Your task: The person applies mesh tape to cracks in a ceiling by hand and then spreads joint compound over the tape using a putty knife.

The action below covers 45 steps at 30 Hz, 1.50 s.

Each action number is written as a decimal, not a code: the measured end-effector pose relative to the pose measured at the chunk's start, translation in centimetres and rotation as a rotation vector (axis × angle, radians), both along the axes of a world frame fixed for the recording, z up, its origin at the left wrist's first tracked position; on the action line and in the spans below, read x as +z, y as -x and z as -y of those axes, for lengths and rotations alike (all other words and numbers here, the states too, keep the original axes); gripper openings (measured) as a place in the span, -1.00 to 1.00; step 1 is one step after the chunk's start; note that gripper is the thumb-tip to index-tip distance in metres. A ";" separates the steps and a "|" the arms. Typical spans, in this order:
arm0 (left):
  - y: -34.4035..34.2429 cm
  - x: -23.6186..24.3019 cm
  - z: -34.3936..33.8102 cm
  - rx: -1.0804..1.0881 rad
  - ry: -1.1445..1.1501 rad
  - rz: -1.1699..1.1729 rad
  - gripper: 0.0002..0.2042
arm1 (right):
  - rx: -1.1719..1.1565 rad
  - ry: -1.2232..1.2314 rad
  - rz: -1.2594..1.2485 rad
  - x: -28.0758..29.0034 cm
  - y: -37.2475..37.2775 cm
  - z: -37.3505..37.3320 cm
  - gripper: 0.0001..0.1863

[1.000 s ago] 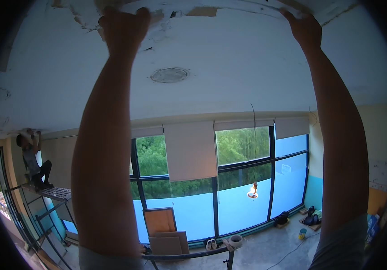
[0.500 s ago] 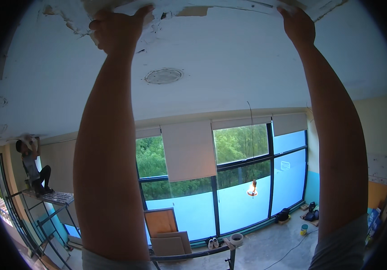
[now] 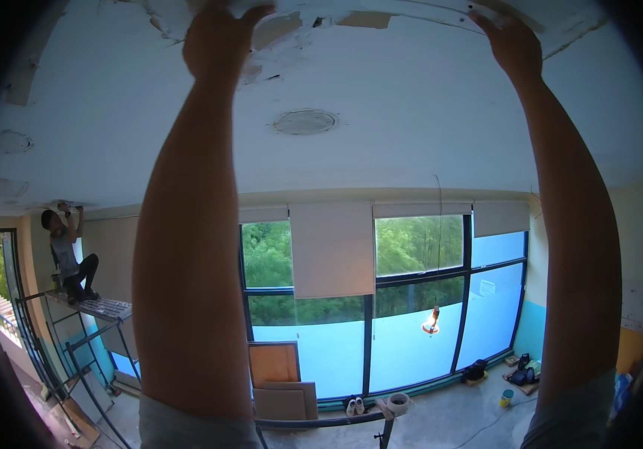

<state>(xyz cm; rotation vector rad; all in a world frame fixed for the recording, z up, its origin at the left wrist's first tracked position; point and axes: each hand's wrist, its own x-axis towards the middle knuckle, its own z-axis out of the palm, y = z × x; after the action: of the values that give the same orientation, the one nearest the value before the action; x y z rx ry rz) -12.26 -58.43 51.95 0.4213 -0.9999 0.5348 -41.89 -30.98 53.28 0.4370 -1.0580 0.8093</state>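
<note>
Both my arms reach straight up to the white ceiling point(image 3: 426, 135). At the upper edge of the view a long white board point(image 3: 419, 9) runs between my hands, with torn, brownish patches beside it. My left hand point(image 3: 219, 39) holds the board at its left part, thumb stretched toward the middle; its other fingers are cut off by the upper edge. Farther right, my right hand point(image 3: 514, 45) holds the same board, thumb on its surface and the remaining fingers mostly hidden. A round covered cut-out point(image 3: 305, 121) shows in the ceiling between my forearms.
A co-worker point(image 3: 71, 254) crouches on a scaffold point(image 3: 93, 305) at left, hands at the ceiling. A lit bulb point(image 3: 431, 322) hangs by a wire before the windows. Below are a metal rail point(image 3: 314, 423) with a tape roll point(image 3: 397, 404), leaning boards point(image 3: 284, 400), shoes point(image 3: 354, 406) and a can point(image 3: 506, 398).
The whole view has shifted, so the room appears farther right. My hands sit slightly farther right in the picture, still up at the board. The left hand's fingers show less.
</note>
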 end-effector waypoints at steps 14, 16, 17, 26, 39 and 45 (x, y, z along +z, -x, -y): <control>-10.5 1.4 10.5 0.321 -0.027 -0.132 -0.25 | 0.033 0.093 0.053 -0.1 2.9 -2.3 -0.22; -13.3 1.7 13.1 0.420 0.005 -0.135 -0.27 | 0.100 0.088 0.072 -0.5 2.5 -1.6 -0.22; -12.8 1.4 12.4 0.413 -0.007 -0.120 -0.27 | 0.091 0.129 0.096 -0.9 2.8 -1.6 -0.32; -8.0 0.3 6.8 0.052 -0.079 -0.049 -0.25 | 0.237 0.203 0.034 -2.4 4.6 1.4 -0.31; -10.2 4.4 11.9 0.814 0.115 0.006 -0.60 | 0.335 0.108 0.234 -5.2 2.3 2.3 -0.17; -9.1 4.4 11.3 0.793 0.088 0.044 -0.59 | 0.517 0.074 0.297 -4.1 2.7 0.8 -0.06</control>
<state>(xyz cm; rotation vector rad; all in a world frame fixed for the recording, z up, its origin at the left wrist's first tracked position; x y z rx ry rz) -3.13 -69.75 56.40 0.7317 -0.8224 1.2976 -44.58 -31.75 49.16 0.5480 -1.2009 1.4020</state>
